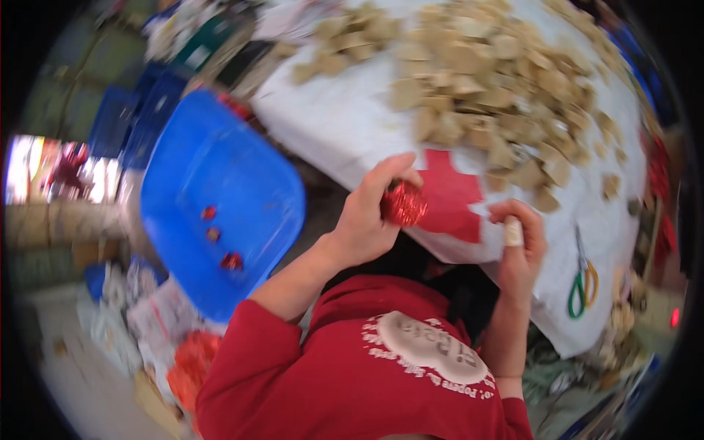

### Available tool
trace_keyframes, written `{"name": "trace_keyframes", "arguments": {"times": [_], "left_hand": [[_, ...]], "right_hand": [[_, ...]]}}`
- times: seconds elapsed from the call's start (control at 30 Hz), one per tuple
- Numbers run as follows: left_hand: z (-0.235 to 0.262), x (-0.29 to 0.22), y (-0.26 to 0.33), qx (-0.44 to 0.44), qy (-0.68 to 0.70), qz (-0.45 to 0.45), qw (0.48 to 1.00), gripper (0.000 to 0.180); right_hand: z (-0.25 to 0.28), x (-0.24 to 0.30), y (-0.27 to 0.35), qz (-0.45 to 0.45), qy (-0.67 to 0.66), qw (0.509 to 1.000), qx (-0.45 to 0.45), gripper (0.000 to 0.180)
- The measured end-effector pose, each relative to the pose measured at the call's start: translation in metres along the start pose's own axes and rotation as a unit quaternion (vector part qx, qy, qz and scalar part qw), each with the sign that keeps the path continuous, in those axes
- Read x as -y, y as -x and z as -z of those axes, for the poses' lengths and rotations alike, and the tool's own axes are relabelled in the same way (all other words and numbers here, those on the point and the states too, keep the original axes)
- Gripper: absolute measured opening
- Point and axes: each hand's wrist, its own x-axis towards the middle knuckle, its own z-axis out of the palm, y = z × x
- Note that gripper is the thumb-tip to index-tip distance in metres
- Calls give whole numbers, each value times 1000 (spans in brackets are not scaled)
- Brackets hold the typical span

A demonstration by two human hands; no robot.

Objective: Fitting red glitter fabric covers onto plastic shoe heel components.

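Note:
My left hand (372,213) is closed around a shiny red foil-wrapped ball (404,204) above the table's near edge. Just beyond it, a flat red sheet (449,199) with a notched outline lies on the white table cover (367,110). On the sheet's right side is my right hand (522,238), its index finger curled toward the thumb, which wears a pale wrap. Whether anything is pinched there is too small to tell. Scissors (583,275) with green and yellow handles rest on the cover, right of that hand.
A large heap of beige cupped pieces (499,81) covers the table's far part. To my left stands a blue tub (253,165) with a few small red foil things (232,261) inside. Plastic bags (158,312) and an orange-red bag (192,363) lie at lower left.

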Motion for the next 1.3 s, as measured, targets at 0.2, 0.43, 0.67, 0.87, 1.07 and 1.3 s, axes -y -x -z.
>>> {"name": "trace_keyframes", "arguments": {"times": [0.2,0.43,0.67,0.87,1.07,1.3], "left_hand": [[96,0,53,-173,-264,223,922,50],[170,49,168,-96,-560,445,693,44],[118,45,105,-66,-449,327,829,46],[24,9,9,-24,-77,177,981,23],[-22,4,-26,117,-103,149,977,27],[-27,-12,-31,125,-269,29,955,27]], "right_hand": [[-18,-3,1,26,92,993,76,20],[-41,-5,-5,183,343,911,140,32],[-51,-27,-14,211,411,877,132,19],[-36,-16,-15,162,335,919,128,11],[-4,-21,-7,5,76,997,-1,12],[45,-5,0,89,137,977,-135,19]]}}
